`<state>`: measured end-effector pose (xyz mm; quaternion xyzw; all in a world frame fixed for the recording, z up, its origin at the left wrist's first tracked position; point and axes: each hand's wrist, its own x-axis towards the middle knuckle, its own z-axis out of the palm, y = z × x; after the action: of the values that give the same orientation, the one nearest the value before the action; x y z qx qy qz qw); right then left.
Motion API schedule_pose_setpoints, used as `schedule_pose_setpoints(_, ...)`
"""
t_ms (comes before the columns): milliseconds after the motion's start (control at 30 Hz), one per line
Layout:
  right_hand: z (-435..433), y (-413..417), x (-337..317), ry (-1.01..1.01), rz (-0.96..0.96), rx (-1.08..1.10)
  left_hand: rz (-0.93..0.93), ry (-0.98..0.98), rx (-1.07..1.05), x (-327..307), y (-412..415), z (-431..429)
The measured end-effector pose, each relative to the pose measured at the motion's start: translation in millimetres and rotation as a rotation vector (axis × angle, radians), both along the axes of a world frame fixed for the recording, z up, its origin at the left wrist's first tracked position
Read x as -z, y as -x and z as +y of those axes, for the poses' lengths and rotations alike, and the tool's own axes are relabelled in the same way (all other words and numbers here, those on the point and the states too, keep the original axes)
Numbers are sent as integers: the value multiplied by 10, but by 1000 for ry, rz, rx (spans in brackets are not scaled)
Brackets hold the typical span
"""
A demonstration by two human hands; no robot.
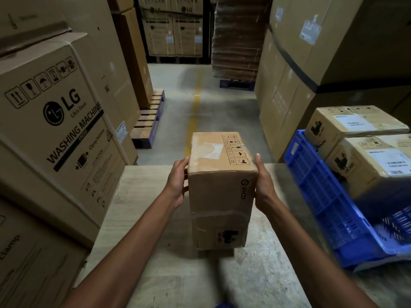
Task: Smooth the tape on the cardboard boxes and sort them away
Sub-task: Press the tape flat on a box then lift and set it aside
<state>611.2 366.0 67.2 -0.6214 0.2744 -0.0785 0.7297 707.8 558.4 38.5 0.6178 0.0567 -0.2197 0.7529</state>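
A brown cardboard box [221, 185] marked PICO stands on end on the wooden table [138, 207], with clear tape across its top face and a white label there. My left hand [178, 182] grips its left side near the top, thumb on the top edge. On the opposite side my right hand [264, 185] grips it the same way. Two similar labelled boxes [353, 124] [373, 165] lie in the blue plastic crate [320, 187] at the right.
Large LG washing machine cartons [57, 121] are stacked close on the left. Tall cartons [311, 63] rise at the right behind the crate. An aisle of concrete floor [200, 112] with a yellow line runs ahead, past pallets [149, 121] and a wrapped stack [238, 38].
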Motion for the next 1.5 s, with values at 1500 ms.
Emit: schedule_pose_setpoints(1500,96,86,-13,1587,-53,-392,-1212,-1065,350,-304,283,-281)
